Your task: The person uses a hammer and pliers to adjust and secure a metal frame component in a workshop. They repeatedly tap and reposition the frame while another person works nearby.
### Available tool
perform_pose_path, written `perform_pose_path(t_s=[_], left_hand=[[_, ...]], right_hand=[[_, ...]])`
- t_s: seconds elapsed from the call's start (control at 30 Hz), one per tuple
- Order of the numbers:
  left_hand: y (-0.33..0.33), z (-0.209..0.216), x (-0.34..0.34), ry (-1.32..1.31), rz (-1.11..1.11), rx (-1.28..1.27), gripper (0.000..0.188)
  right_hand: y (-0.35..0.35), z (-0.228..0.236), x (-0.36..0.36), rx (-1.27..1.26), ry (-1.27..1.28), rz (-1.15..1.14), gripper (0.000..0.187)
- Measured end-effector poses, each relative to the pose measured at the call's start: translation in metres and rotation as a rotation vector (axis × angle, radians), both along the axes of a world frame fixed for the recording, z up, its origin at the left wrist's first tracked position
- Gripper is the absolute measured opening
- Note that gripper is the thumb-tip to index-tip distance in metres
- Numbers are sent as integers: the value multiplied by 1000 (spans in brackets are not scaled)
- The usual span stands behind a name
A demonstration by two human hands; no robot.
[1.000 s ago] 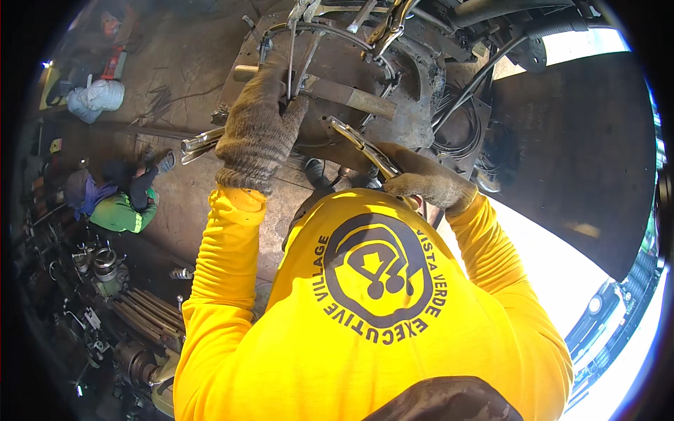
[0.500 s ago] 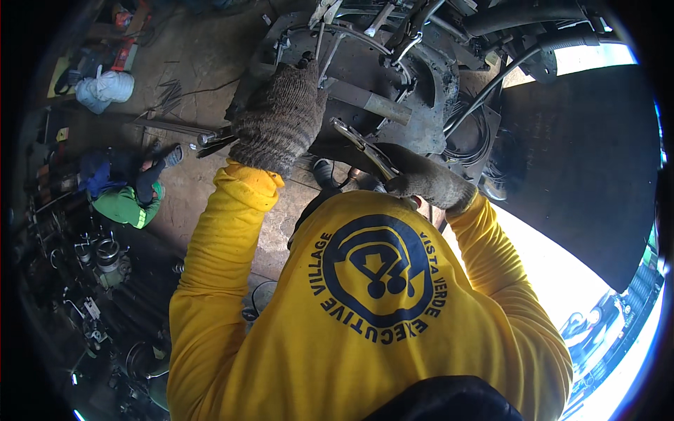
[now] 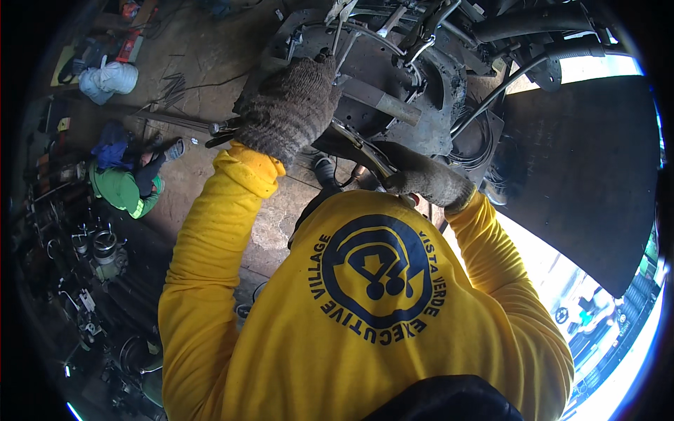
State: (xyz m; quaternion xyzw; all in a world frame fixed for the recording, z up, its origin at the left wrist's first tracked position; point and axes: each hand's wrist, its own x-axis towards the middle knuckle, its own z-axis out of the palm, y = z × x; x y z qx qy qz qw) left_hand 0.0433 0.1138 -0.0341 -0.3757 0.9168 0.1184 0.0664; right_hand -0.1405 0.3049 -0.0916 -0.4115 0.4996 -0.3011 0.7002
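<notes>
My left hand (image 3: 289,109), in a striped brown-grey knit glove, is closed over the near-left edge of a dark round metal plate (image 3: 354,116). What it grips is hidden; a dark, shiny metal piece (image 3: 225,132) sticks out beside its wrist. My right hand (image 3: 430,177), in a similar glove, is closed round long metal pliers (image 3: 361,147), seemingly locking pliers. Their far end reaches up to the left glove; whether they touch I cannot tell. A flat metal bar (image 3: 382,102) lies across the plate, with curved rods (image 3: 365,31) and clamps (image 3: 423,45) beyond.
A person in green (image 3: 119,186) crouches at the left. Thin rods (image 3: 165,121) and a white cloth bundle (image 3: 109,81) lie on the floor. Coiled cable (image 3: 472,140) sits right of the plate, near a large dark sheet (image 3: 576,168). Machine parts (image 3: 105,252) crowd the lower left.
The view has shifted slightly, moving the plate right in the picture. My left hand has come a little up and right, closing the visible gap to the pliers' far end.
</notes>
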Motion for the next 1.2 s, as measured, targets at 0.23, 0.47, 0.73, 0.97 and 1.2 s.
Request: perform_pose_path(t_s=[0.23, 0.47, 0.73, 0.97, 1.2], left_hand=[[-21, -9, 15, 193, -84, 69, 49], [-24, -11, 16, 174, -36, 133, 55], [-2, -21, 23, 230, 86, 147, 60], [-3, -17, 22, 229, 133, 234, 60], [-12, -9, 20, 226, 169, 319, 55]], right_hand=[[6, -10, 5, -45, 16, -19, 94], [0, -1, 4, -25, 195, 31, 95], [-12, 18, 6, 9, 262, 31, 88], [-17, 9, 7, -2, 292, 82, 98], [-12, -6, 2, -141, 343, 80, 98]])
